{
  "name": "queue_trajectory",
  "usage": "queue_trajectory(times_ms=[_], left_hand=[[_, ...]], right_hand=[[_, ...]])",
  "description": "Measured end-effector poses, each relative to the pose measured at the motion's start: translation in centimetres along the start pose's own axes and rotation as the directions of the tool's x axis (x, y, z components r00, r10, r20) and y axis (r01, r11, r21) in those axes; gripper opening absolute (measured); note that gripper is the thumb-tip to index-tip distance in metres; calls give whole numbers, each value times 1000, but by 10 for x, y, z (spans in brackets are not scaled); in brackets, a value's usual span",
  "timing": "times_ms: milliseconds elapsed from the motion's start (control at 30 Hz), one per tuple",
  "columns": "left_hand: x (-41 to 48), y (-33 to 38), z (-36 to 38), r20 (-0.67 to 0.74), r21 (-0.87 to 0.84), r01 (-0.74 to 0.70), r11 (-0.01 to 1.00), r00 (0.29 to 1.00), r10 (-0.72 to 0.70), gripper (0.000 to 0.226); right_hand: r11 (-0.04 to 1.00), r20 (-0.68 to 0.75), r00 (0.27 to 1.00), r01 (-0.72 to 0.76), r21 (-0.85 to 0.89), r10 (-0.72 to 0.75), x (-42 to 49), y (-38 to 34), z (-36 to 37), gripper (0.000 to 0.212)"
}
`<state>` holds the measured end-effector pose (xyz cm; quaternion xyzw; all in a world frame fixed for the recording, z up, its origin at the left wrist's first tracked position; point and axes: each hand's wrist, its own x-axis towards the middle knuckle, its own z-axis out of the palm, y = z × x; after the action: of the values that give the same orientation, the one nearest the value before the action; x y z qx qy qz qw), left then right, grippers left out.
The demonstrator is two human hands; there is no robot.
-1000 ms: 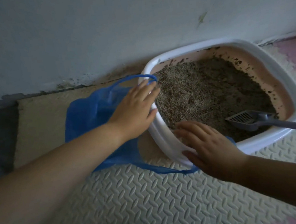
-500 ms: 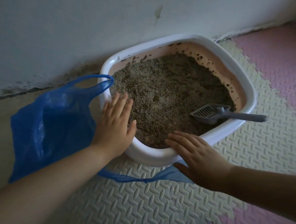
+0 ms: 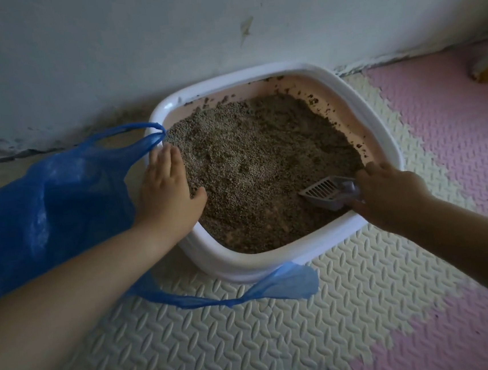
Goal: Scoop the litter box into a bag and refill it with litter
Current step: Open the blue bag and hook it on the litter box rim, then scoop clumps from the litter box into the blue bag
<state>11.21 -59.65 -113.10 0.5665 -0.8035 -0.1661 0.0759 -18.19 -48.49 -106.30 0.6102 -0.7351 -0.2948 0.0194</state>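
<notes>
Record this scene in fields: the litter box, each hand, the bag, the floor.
litter box: white rim, pink inside, holds grey-brown litter
left hand: flat on the box's left rim, fingers straight
right hand: grips the handle of the grey slotted scoop, its head on the litter
blue plastic bag: left of the box, one handle loop at the rim
floor: cream and pink foam mat

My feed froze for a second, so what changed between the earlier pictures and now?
The right hand left the near rim of the litter box, moved right to the scoop and now grips its handle. The left hand stayed flat on the left rim beside the blue bag; the scoop still lies in the litter.
</notes>
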Motion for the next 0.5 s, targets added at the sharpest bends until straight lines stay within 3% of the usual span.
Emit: queue_trajectory(times_ms=[267,500], left_hand=[[-3,3,9,-67,48,10,999,998,-7,79],[-5,1,7,-69,-59,7,998,998,-11,79]], right_hand=[[995,155,987,-41,91,26,13,0,-3,24],[971,155,988,-10,238,-28,21,8,-1,22]])
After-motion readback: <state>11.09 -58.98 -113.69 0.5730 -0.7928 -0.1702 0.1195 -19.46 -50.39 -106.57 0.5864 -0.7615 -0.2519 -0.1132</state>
